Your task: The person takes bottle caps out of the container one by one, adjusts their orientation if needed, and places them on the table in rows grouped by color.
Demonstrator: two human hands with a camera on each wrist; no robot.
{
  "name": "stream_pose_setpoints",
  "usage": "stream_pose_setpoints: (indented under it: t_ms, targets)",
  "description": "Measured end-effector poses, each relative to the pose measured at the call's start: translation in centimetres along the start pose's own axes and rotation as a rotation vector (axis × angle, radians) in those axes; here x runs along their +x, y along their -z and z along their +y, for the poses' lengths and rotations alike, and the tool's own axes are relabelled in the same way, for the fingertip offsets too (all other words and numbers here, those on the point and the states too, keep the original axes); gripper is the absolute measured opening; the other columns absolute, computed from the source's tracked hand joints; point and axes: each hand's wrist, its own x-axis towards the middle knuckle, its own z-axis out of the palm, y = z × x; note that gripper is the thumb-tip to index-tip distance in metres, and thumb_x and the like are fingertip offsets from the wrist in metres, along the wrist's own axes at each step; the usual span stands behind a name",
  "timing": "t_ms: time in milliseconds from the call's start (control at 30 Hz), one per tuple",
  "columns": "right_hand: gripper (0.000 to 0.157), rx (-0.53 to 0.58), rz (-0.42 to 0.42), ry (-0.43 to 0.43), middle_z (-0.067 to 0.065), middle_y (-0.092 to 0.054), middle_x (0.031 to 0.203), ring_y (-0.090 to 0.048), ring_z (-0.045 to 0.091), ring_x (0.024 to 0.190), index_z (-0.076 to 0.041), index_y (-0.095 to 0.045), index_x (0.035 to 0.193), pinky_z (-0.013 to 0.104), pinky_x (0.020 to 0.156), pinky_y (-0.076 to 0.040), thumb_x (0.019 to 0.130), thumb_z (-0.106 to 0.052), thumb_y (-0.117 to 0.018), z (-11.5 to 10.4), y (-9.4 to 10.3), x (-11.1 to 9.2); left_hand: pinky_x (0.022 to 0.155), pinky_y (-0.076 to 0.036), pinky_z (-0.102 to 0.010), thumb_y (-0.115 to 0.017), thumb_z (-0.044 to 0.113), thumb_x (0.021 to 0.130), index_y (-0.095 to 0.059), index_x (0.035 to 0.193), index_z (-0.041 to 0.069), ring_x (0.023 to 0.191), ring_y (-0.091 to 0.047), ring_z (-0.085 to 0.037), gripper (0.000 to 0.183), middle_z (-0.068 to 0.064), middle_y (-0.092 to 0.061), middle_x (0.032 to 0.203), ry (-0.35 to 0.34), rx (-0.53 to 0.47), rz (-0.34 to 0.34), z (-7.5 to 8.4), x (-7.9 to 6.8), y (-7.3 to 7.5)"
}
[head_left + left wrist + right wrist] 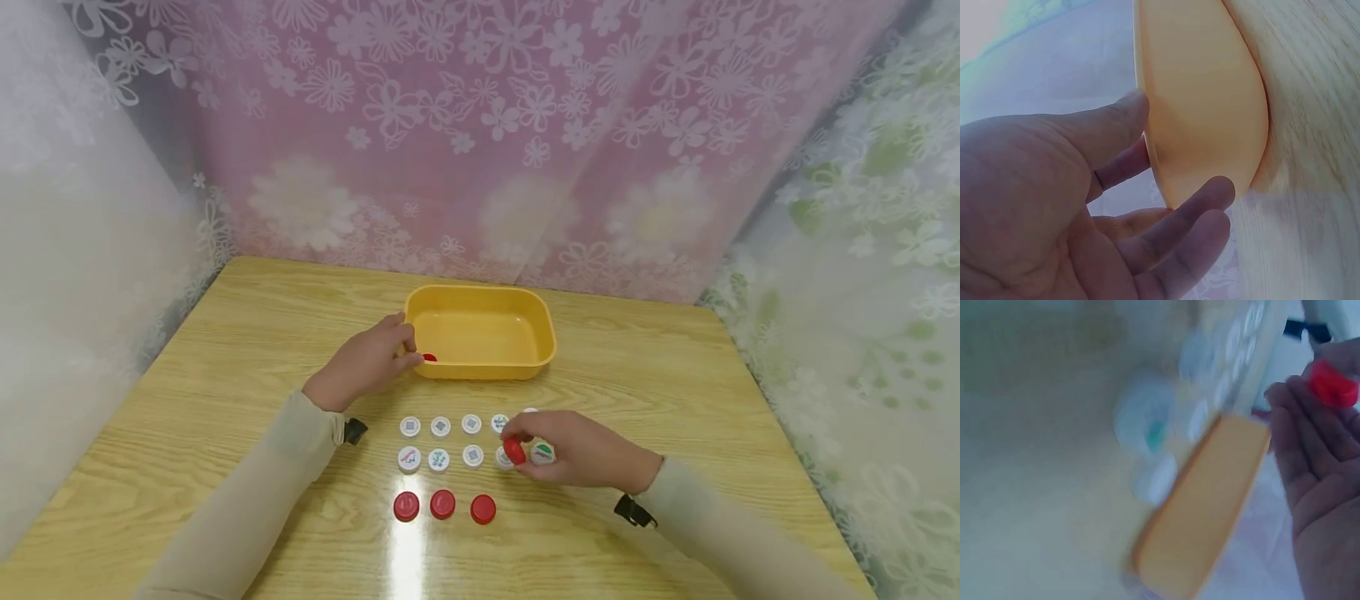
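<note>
At the near-left corner of the yellow plastic tub (480,371), my left hand (371,358) grips the rim, its fingers spread on both sides of the wall. In the left wrist view the thumb (1132,109) lies against the rim. A sliver of a red bottle cap (430,357) shows inside the tub beside that hand. My right hand (581,450) pinches another red bottle cap (513,452) between thumb and fingers, over the white bottle caps (472,456). These lie in two rows, the right end partly hidden by the hand. Three red caps (442,504) form a nearer row.
All of this stands on a wood-grain table (300,283). A pink flowered curtain (480,167) hangs behind the tub, with pale flowered curtains (862,333) at both sides. The right wrist view is blurred.
</note>
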Motion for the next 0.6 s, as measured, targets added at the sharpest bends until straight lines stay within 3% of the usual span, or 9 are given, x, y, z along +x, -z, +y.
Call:
stream_pose_setpoints:
  t_ms: [100,200,300,467,600]
  targets:
    - [0.029,0.018,-0.007,-0.012,-0.014,-0.065,0.108,-0.062,0.007,0.095,-0.018,-0.066,0.118,0.029,0.088,-0.056,0.092,-0.017,-0.080,-0.2,-1.9,-1.3,0.076,-0.049,-0.039,-0.070,0.029,0.101,-0.063,0.095,0.015,0.091,-0.063,-0.025,0.017,-0.015,-0.059,0.127,-0.002,0.001,0.001,0.0,0.1,0.1]
    - [0.026,0.004,-0.013,-0.024,-0.016,-0.062,0.107,-0.059,0.005,0.094,-0.022,-0.067,0.115,0.023,0.087,-0.053,0.093,-0.022,-0.080,-0.1,-3.5,-2.4,0.077,-0.049,-0.040,-0.069,0.030,0.101,-0.063,0.095,0.015,0.113,-0.064,-0.036,0.018,-0.020,-0.055,0.142,0.007,-0.003,0.000,-0.1,0.0,0.1]
    - [0.026,0.002,-0.007,-0.042,-0.017,-0.063,0.108,-0.059,0.002,0.096,-0.022,-0.068,0.117,0.022,0.088,-0.053,0.094,-0.024,-0.079,0.2,-4.4,-3.0,0.078,-0.050,-0.041,-0.069,0.032,0.101,-0.063,0.096,0.015,0.134,-0.054,-0.041,0.019,-0.025,-0.042,0.157,0.018,0.001,0.004,-0.1,-0.1,0.1]
    - [0.032,-0.008,0.016,-0.059,-0.017,-0.066,0.109,-0.058,0.000,0.097,-0.020,-0.073,0.122,0.025,0.089,-0.053,0.093,-0.031,-0.079,0.9,-4.8,-3.2,0.077,-0.050,-0.040,-0.069,0.034,0.101,-0.063,0.097,0.014,0.129,-0.059,-0.041,0.021,-0.025,-0.038,0.160,0.034,-0.004,-0.001,-0.1,-0.1,0.1]
    - [0.029,-0.132,0.042,-0.027,-0.016,-0.062,0.100,-0.053,-0.001,0.088,-0.020,-0.075,0.116,0.020,0.080,-0.051,0.092,-0.036,-0.080,1.3,-5.0,-3.2,0.075,-0.049,-0.040,-0.069,0.034,0.101,-0.063,0.097,0.015,0.121,-0.063,-0.040,0.021,-0.026,-0.037,0.160,0.031,-0.007,-0.013,0.0,-0.1,0.1]
